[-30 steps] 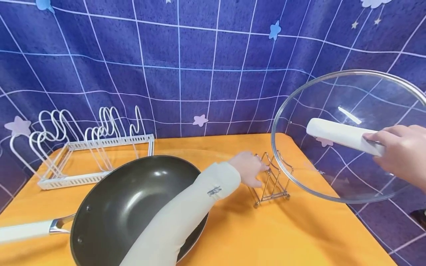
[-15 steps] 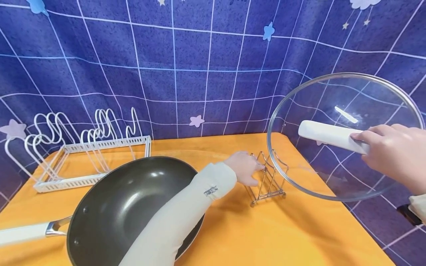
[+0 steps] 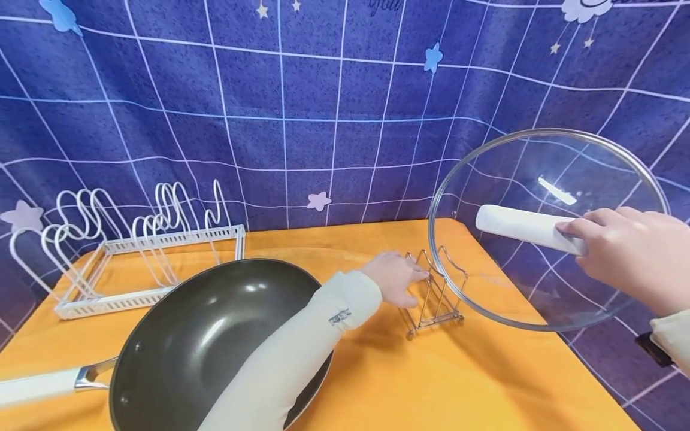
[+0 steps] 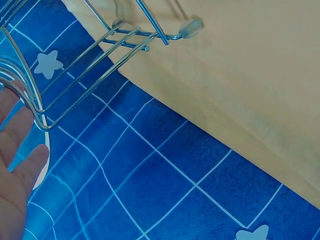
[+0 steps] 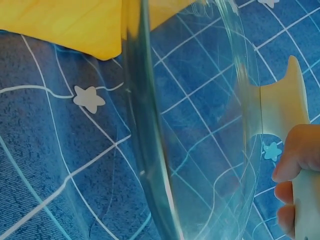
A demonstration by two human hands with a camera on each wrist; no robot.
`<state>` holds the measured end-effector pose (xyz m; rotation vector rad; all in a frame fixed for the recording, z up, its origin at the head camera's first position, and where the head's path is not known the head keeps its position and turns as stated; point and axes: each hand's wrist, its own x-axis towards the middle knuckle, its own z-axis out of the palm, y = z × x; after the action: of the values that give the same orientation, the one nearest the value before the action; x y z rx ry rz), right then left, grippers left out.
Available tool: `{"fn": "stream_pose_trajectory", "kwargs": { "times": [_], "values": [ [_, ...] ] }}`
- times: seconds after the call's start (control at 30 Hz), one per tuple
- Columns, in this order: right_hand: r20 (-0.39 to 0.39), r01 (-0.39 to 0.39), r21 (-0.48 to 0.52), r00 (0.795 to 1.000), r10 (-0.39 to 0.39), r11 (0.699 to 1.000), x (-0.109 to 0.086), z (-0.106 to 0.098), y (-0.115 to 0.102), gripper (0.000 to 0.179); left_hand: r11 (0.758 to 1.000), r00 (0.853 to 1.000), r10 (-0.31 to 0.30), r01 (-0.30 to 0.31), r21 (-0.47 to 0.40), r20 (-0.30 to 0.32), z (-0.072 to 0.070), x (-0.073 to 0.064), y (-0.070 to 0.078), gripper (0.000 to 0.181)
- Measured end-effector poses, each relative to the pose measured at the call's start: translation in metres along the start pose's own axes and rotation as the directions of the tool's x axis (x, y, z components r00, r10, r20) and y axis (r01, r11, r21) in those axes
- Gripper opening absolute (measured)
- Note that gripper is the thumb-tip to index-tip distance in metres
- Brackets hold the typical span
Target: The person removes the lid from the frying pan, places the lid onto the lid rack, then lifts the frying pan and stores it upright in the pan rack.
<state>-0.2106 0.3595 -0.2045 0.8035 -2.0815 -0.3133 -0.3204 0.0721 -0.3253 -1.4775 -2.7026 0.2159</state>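
In the head view my right hand [image 3: 628,254] grips the white handle [image 3: 523,228] of a large glass pan lid [image 3: 557,191]. The lid stands nearly upright in the air, its metal rim [image 3: 465,293] overlapping a small wire rack [image 3: 433,323]. My left hand [image 3: 389,276] reaches to the rack's left end. From the left wrist, extended fingers [image 4: 15,132] meet the looped wires [image 4: 95,70], with the thumb [image 4: 36,160] apart from them. Seen from the right wrist, fingers [image 5: 300,150] wrap the handle beside the domed glass.
A dark wok [image 3: 205,341] with a white handle [image 3: 40,386] lies under my left forearm [image 3: 291,353]. Behind it stands a white dish rack [image 3: 124,297]. The orange-covered table [image 3: 431,383] ends at a blue grid-patterned curtain [image 3: 302,137].
My right hand has moved left with the lid, bringing its rim further over the wire rack. My left hand stays at the rack. The view has shifted slightly.
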Motion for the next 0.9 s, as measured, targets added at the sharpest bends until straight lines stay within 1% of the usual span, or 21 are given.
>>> {"fn": "stream_pose_trajectory", "kwargs": {
  "times": [0.17,0.33,0.43,0.57,0.67,0.8,0.9],
  "values": [
    [0.024,0.010,-0.015,1.000,-0.010,1.000,0.001,-0.001,0.000,0.039,1.000,1.000,0.011,-0.010,0.021,-0.016,0.001,0.001,-0.001,0.058],
    [0.029,0.023,-0.032,0.999,-0.022,0.999,0.002,-0.002,-0.002,0.041,0.999,1.000,0.020,-0.020,0.038,-0.016,0.002,0.001,-0.001,0.057],
    [0.036,0.021,-0.053,0.999,-0.019,0.998,0.002,0.000,-0.004,0.043,0.999,1.000,0.013,-0.013,0.030,-0.009,0.003,0.000,-0.002,0.057],
    [0.024,0.032,-0.052,0.999,-0.030,0.998,0.000,0.005,-0.007,0.034,0.999,1.000,0.002,-0.002,0.038,0.010,0.005,-0.002,-0.001,0.058],
    [0.017,0.054,-0.034,0.998,-0.053,0.998,0.000,0.008,-0.009,0.033,0.999,1.000,0.002,-0.003,0.051,0.020,0.008,-0.003,0.000,0.058],
    [0.026,0.073,-0.034,0.997,-0.072,0.997,-0.001,0.007,-0.008,0.039,0.998,1.000,0.010,-0.011,0.058,0.012,0.007,-0.001,0.002,0.056],
    [0.032,0.061,-0.046,0.998,-0.060,0.997,-0.001,0.006,-0.006,0.043,0.997,1.000,0.004,-0.004,0.077,0.010,0.002,0.002,0.003,0.055]
  ]
}}
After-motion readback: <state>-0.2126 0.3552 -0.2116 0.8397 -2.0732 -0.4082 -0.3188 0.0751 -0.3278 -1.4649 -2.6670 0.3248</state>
